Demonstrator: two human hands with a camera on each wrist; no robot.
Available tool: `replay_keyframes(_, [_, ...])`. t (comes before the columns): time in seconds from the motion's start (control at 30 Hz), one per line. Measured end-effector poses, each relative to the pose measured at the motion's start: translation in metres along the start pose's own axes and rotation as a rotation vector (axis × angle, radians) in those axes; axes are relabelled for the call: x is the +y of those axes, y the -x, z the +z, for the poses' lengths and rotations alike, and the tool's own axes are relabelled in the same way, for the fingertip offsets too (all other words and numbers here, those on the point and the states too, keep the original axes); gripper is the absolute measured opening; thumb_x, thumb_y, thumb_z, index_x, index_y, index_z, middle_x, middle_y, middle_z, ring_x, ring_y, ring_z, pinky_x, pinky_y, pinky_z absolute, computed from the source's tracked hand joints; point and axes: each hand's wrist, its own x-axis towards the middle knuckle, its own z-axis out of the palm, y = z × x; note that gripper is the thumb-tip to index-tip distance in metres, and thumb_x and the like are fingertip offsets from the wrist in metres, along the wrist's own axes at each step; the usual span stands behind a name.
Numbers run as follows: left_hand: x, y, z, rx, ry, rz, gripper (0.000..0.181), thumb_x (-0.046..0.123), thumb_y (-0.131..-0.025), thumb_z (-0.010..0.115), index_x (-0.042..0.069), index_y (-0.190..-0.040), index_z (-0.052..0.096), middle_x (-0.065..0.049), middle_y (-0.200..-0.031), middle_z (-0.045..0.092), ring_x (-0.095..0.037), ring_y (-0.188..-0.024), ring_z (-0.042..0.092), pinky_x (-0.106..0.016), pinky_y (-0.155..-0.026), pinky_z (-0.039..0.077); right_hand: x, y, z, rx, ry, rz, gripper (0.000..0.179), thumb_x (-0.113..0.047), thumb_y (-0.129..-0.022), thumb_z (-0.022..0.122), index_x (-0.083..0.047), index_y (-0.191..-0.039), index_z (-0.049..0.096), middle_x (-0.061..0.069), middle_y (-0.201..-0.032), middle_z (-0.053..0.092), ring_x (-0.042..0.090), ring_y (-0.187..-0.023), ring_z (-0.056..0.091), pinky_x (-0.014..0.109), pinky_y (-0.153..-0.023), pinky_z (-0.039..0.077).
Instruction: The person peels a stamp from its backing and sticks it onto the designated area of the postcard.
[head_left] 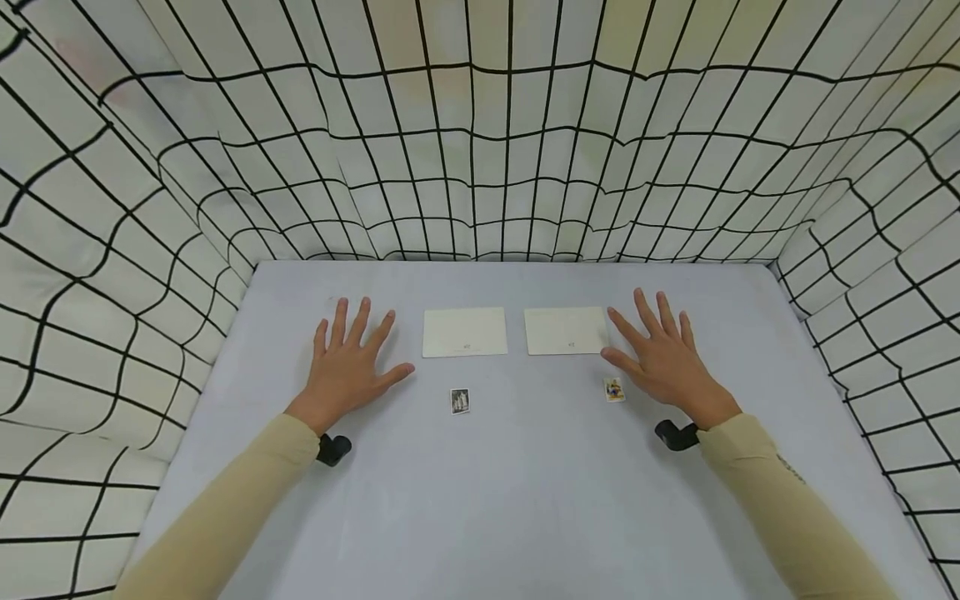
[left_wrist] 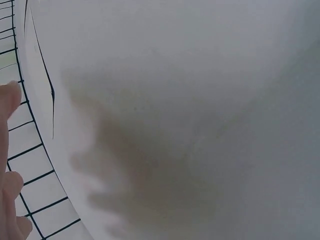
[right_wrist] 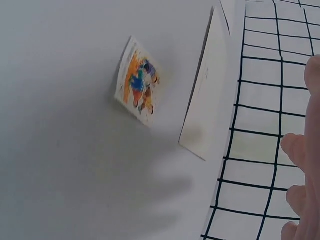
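Observation:
Two flat cream rectangles, a left one [head_left: 465, 332] and a right one [head_left: 566, 331], lie side by side on the white table; whether they are cards or envelopes I cannot tell. Below the left one is a dark grey postage stamp [head_left: 460, 401]. A colourful postage stamp [head_left: 614, 389] lies below the right one, its orange and blue picture clearer in the right wrist view. My left hand [head_left: 347, 371], fingers spread, holds nothing left of the left rectangle. Also spread and holding nothing, my right hand [head_left: 666, 360] has its thumb and index tips by the right rectangle's edge.
White walls with a black grid [head_left: 480, 158] enclose the table [head_left: 487, 500] at the back and both sides. A black wrist device [head_left: 333, 450] shows at the left cuff and another black device [head_left: 677, 435] at the right cuff.

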Motion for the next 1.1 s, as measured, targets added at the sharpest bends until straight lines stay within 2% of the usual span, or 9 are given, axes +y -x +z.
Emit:
replay_keyframes(0.17, [0.003, -0.011, 0.010, -0.021, 0.026, 0.024, 0.082, 0.058, -0.100, 0.054, 0.019, -0.166, 0.023, -0.020, -0.176, 0.004, -0.046, -0.162, -0.010, -0.072, -0.126, 0.001, -0.010, -0.003, 0.005, -0.015, -0.038, -0.011, 0.077, -0.066, -0.104, 0.042, -0.026, -0.166, 0.023, 0.012, -0.177, -0.009, 0.046, -0.162, -0.013, 0.075, -0.125, 0.000])
replay_keyframes(0.43, [0.013, -0.024, 0.017, -0.063, 0.040, 0.056, 0.084, 0.062, -0.100, 0.053, 0.021, -0.167, 0.022, -0.018, -0.176, 0.003, -0.046, -0.162, -0.009, -0.070, -0.127, 0.003, -0.024, -0.012, 0.016, -0.011, -0.091, -0.049, 0.075, -0.063, -0.104, 0.047, -0.025, -0.165, 0.028, 0.014, -0.177, -0.003, 0.048, -0.162, -0.007, 0.075, -0.125, 0.003])
replay_keyframes(0.57, [0.020, -0.031, 0.017, -0.097, 0.047, 0.074, 0.083, 0.060, -0.102, 0.053, 0.020, -0.167, 0.021, -0.018, -0.176, 0.003, -0.047, -0.162, -0.009, -0.070, -0.128, 0.004, -0.036, -0.018, 0.022, 0.025, -0.133, -0.081, 0.073, -0.054, -0.102, 0.057, -0.018, -0.162, 0.036, 0.019, -0.175, 0.010, 0.050, -0.161, 0.004, 0.075, -0.124, 0.014])
replay_keyframes(0.67, [0.024, -0.035, 0.018, -0.105, 0.049, 0.094, 0.081, 0.058, -0.102, 0.053, 0.019, -0.167, 0.022, -0.019, -0.176, 0.005, -0.048, -0.162, -0.006, -0.071, -0.128, 0.006, -0.048, -0.023, 0.027, 0.065, -0.176, -0.093, 0.070, -0.048, -0.099, 0.066, -0.014, -0.156, 0.046, 0.022, -0.170, 0.029, 0.050, -0.158, 0.021, 0.074, -0.120, 0.026])
replay_keyframes(0.87, [0.032, -0.045, 0.023, -0.123, 0.046, 0.124, 0.079, 0.054, -0.105, 0.050, 0.016, -0.167, 0.020, -0.017, -0.176, 0.006, -0.044, -0.163, -0.005, -0.067, -0.130, 0.007, -0.077, -0.030, 0.041, 0.097, -0.322, -0.104, 0.051, -0.038, -0.096, 0.073, -0.010, -0.138, 0.065, 0.017, -0.140, 0.061, 0.039, -0.131, 0.055, 0.059, -0.107, 0.045])
replay_keyframes(0.97, [0.035, -0.049, 0.027, -0.124, 0.048, 0.142, 0.077, 0.051, -0.106, 0.050, 0.013, -0.167, 0.020, -0.017, -0.176, 0.009, -0.042, -0.164, -0.002, -0.065, -0.130, 0.006, -0.092, -0.033, 0.047, 0.079, -0.383, -0.138, 0.040, -0.033, -0.096, 0.074, -0.009, -0.127, 0.071, 0.013, -0.126, 0.068, 0.031, -0.115, 0.064, 0.049, -0.097, 0.053])
replay_keyframes(1.1, [0.041, -0.053, 0.032, -0.125, 0.048, 0.157, 0.076, 0.046, -0.108, 0.048, 0.006, -0.166, 0.020, -0.018, -0.175, 0.012, -0.042, -0.164, 0.002, -0.063, -0.131, 0.006, -0.111, -0.036, 0.053, 0.028, -0.431, -0.184, 0.031, -0.029, -0.095, 0.076, -0.009, -0.118, 0.075, 0.008, -0.115, 0.073, 0.022, -0.098, 0.069, 0.037, -0.084, 0.058])
